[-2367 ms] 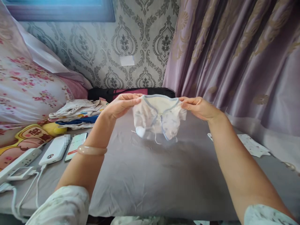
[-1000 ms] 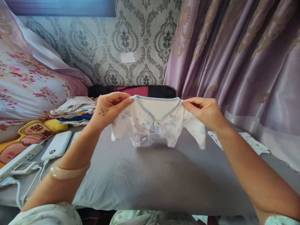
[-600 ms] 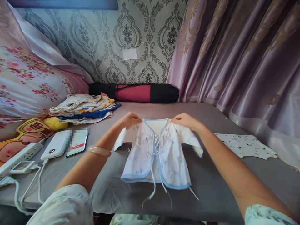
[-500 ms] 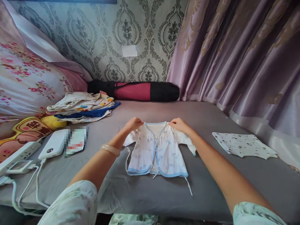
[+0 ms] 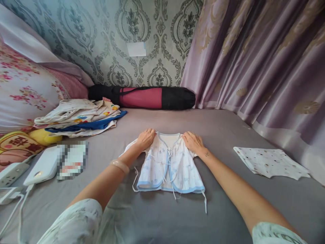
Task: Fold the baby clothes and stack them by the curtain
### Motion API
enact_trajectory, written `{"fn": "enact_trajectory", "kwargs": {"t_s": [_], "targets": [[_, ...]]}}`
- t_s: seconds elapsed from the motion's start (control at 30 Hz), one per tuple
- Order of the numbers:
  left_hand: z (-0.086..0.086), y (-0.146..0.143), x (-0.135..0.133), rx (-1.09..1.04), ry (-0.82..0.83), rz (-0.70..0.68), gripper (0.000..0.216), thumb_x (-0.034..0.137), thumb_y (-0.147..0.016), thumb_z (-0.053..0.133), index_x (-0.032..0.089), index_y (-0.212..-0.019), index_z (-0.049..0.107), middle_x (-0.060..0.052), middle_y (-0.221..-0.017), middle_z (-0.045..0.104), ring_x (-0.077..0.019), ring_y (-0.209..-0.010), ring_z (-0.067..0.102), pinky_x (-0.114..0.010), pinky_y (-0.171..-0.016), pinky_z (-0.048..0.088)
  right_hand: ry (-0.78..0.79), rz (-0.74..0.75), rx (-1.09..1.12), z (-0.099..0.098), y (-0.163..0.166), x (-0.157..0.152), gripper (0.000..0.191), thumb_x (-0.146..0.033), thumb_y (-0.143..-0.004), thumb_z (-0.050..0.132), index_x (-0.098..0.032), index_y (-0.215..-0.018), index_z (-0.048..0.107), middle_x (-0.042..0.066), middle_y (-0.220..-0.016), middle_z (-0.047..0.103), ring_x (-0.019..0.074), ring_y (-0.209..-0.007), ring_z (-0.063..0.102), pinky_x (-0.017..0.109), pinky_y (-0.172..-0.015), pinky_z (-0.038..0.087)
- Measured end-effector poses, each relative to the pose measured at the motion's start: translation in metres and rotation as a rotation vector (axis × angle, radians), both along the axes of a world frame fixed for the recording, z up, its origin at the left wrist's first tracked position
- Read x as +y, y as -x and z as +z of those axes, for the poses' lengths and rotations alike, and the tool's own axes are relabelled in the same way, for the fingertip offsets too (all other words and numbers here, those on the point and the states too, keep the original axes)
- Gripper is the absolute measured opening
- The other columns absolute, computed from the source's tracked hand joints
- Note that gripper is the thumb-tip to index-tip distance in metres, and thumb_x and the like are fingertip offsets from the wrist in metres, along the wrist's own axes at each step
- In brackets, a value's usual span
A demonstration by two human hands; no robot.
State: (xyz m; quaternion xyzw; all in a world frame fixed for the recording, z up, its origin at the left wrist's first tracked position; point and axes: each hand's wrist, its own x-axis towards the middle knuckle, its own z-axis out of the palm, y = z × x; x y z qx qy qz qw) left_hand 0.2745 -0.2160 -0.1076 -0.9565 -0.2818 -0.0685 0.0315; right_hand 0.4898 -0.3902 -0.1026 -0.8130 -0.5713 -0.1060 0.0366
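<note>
A small white baby shirt [image 5: 154, 167] with pale blue edging and tie strings lies front up on the grey bed sheet [image 5: 172, 220]. My left hand [image 5: 146, 139] has its fingers closed on the shirt's shoulder at the left of the neckline. At the opposite shoulder, my right hand [image 5: 193, 140] grips the cloth with bent fingers. Both forearms cover much of the sleeves. The front panels meet near the middle, and loose strings hang past the hem.
A folded patterned white garment [image 5: 271, 162] lies to the right. At left are a clothes pile [image 5: 76, 117], a white power bank [image 5: 42, 166], a blurred phone-like item [image 5: 73, 161] and a power strip [image 5: 12, 174] with cables. A black-and-red rolled bag [image 5: 142, 97] lies along the wall.
Both hands have turned from a raised pinch to lying lower over the shirt's shoulders. The left sleeve end is now more hidden by my arm. The view has shifted slightly.
</note>
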Motion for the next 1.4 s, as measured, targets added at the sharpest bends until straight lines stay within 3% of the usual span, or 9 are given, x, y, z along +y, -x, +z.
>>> {"fn": "enact_trajectory", "kwargs": {"t_s": [0.2,0.87,1.0,1.1,1.27,1.4], "targets": [[0.004,-0.016,0.027,0.021,-0.034,-0.053,0.036,0.038,-0.102,0.026,0.015,-0.106,0.052,-0.012,-0.105,0.061,-0.0236,-0.101,0.058,-0.032,-0.081,0.047,0.019,0.066,-0.099,-0.004,-0.02,0.027,0.034,-0.034,-0.101,0.032,-0.019,-0.095,0.062,0.008,-0.099,0.067,0.0204,-0.093,0.061,0.029,-0.077,0.036],[0.009,-0.076,0.087,-0.011,0.053,0.109,0.031,0.038,-0.1,0.032,0.017,-0.107,0.054,-0.012,-0.11,0.062,-0.0241,-0.107,0.058,-0.031,-0.085,0.043,0.088,0.029,0.022,0.001,-0.07,0.097,0.037,-0.035,-0.101,0.029,-0.018,-0.11,0.062,0.013,-0.111,0.066,0.024,-0.105,0.058,0.034,-0.089,0.036],[0.01,-0.075,0.083,0.02,0.058,0.111,0.029,0.034,-0.098,0.039,0.015,-0.114,0.052,-0.014,-0.115,0.06,-0.0262,-0.11,0.056,-0.034,-0.089,0.041,0.066,-0.022,0.054,0.0,-0.066,0.097,0.034,-0.027,-0.099,0.034,-0.014,-0.114,0.061,0.016,-0.116,0.064,0.027,-0.11,0.056,0.038,-0.093,0.036],[0.014,-0.069,0.071,-0.002,0.029,0.12,0.032,0.031,-0.097,0.039,0.013,-0.122,0.05,-0.016,-0.123,0.058,-0.0277,-0.116,0.054,-0.037,-0.095,0.04,-0.002,0.009,0.089,-0.002,-0.054,0.093,0.041,-0.016,-0.096,0.031,-0.011,-0.13,0.053,0.016,-0.132,0.057,0.0267,-0.125,0.047,0.039,-0.104,0.03],[0.005,-0.066,0.049,0.037,0.169,-0.046,0.045,0.039,-0.1,0.029,0.014,-0.135,0.044,-0.016,-0.144,0.046,-0.0253,-0.134,0.041,-0.037,-0.11,0.03,0.079,0.074,0.253,-0.018,-0.034,0.09,0.056,-0.038,-0.099,0.025,-0.008,-0.145,0.037,0.014,-0.154,0.033,0.026,-0.144,0.023,0.042,-0.117,0.014],[-0.016,-0.068,0.042,0.092,0.196,-0.037,0.059,0.046,-0.099,0.025,0.008,-0.145,0.032,-0.019,-0.155,0.026,-0.0285,-0.145,0.021,-0.041,-0.116,0.019,0.128,0.055,0.276,-0.032,-0.03,0.092,0.062,-0.042,-0.099,0.022,-0.006,-0.15,0.029,0.014,-0.158,0.022,0.0264,-0.146,0.016,0.043,-0.118,0.012]]}}
